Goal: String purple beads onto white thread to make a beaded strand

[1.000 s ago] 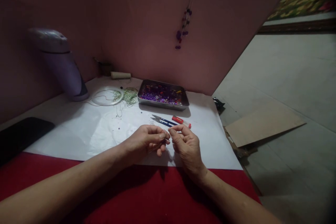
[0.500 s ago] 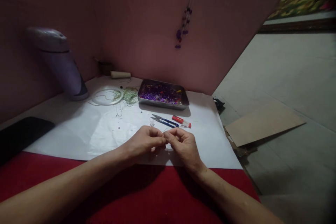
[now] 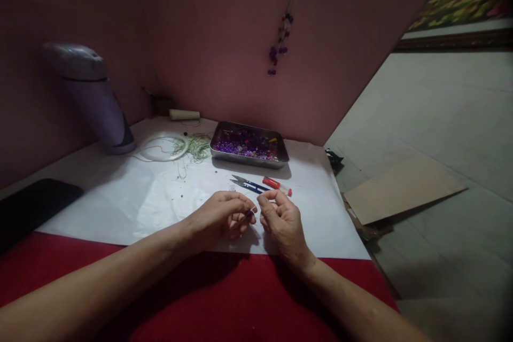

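My left hand (image 3: 224,215) is closed on a small dark purple bead (image 3: 249,215) at its fingertips, with a bit of pale thread (image 3: 254,209) beside it. A short gap to the right, my right hand (image 3: 280,219) has its thumb and forefinger pinched together; what lies between them, perhaps the thread, is too fine to make out. Just beyond the right fingers lie thread snips (image 3: 249,185) with dark blue handles, partly covered by that hand, and a red lighter-like object (image 3: 276,185). A metal tray (image 3: 248,161) of mostly purple beads stands farther back.
A tangle of green thread (image 3: 197,147) and a white ring (image 3: 185,145) lie left of the tray. A purple bottle (image 3: 96,101) stands at the left, near a black flat object (image 3: 40,203). Strung beads (image 3: 273,53) hang on the pink wall.
My hands have moved apart from touching fingertips, the right one slightly up and right. The purple bead at the left fingertips has come into sight.
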A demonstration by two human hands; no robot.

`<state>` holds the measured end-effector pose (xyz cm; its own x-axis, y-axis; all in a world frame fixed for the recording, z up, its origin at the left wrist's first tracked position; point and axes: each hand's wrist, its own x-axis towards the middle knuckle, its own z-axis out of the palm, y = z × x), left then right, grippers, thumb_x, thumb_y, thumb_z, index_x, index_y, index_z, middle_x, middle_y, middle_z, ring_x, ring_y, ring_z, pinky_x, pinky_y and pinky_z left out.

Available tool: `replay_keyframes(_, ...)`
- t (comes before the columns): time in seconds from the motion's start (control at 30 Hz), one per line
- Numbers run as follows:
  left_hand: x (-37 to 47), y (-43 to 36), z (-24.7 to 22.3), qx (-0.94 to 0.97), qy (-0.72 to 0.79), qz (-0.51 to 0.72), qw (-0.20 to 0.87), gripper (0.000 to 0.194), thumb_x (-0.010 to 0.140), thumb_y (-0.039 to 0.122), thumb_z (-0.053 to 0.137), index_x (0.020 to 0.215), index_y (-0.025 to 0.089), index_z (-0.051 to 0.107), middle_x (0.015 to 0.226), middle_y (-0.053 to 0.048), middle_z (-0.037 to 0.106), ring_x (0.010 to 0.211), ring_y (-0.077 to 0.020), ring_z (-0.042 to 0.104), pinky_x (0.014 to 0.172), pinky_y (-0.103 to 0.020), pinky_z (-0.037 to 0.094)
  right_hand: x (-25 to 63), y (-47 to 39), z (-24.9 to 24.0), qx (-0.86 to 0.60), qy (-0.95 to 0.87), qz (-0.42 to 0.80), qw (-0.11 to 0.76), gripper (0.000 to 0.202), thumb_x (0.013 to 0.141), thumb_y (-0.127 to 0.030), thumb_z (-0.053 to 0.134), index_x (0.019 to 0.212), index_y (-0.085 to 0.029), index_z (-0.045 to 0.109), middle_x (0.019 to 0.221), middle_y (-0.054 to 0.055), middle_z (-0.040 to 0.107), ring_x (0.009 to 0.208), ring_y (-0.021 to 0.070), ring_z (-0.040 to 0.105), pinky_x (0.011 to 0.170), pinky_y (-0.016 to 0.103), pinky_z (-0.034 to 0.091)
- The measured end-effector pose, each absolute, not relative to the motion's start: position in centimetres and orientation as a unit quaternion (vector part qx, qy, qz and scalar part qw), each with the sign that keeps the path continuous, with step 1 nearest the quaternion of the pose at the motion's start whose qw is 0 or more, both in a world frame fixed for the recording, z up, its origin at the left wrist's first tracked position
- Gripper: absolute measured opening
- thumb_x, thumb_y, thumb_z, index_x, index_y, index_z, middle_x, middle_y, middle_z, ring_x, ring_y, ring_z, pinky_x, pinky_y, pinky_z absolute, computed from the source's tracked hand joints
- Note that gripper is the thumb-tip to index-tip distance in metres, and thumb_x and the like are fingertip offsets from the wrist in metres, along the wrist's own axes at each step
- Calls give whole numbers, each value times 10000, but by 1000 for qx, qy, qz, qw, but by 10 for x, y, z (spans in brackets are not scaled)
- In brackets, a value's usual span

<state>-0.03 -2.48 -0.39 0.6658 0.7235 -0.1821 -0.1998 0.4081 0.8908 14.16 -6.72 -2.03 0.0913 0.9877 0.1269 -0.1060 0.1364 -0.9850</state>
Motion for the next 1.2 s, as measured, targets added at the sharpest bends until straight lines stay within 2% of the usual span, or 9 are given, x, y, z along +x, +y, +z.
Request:
replay_keyframes(0.1, -1, -26, -3, 463, 291, 287, 787, 58, 695, 179, 585, 697, 123, 599, 611, -25, 606, 365, -42, 402, 356, -175, 264, 141, -69, -20, -457, -489, 471, 575, 187, 851, -351, 546, 802, -184, 478, 438, -114, 338, 365, 24, 245, 358, 149, 175)
replay_keyframes(0.37, 0, -26, -4, 474, 364, 267, 756, 31, 615, 168, 569, 617, 137, 568, 526, -4, 570, 345, -46, 376, 349, -176, 192, 138, -74, -19, -483, -535, 435, 540, 191, 881, -365, 488, 809, -191, 458, 460, -103, 342, 386, 39, 253, 372, 164, 189)
replay_keyframes(0.6, 1, -24, -5, 488, 394, 262, 734, 36, 614, 173, 551, 604, 140, 558, 504, -5, 568, 330, -40, 352, 343, -173, 192, 134, -75, -19, -489, -537, 431, 535, 216, 884, -372, 477, 773, -189, 443, 476, -97, 346, 405, 46, 265, 378, 171, 194)
replay_keyframes(0.97, 0, -26, 3, 448, 291, 305, 788, 135, 708, 204, 575, 726, 90, 645, 601, -36, 579, 471, -73, 474, 393, -174, 290, 140, -65, -22, -440, -515, 430, 597, 214, 866, -388, 503, 790, -204, 423, 463, -110, 321, 378, 48, 246, 380, 187, 170)
replay_keyframes(1.2, -6, -22, 2, 477, 259, 288, 789, 99, 669, 125, 629, 757, 91, 662, 651, -44, 611, 442, -46, 435, 416, -179, 286, 140, -59, -23, -404, -512, 431, 623, 182, 852, -361, 516, 815, -199, 442, 462, -107, 341, 384, 54, 272, 386, 188, 199)
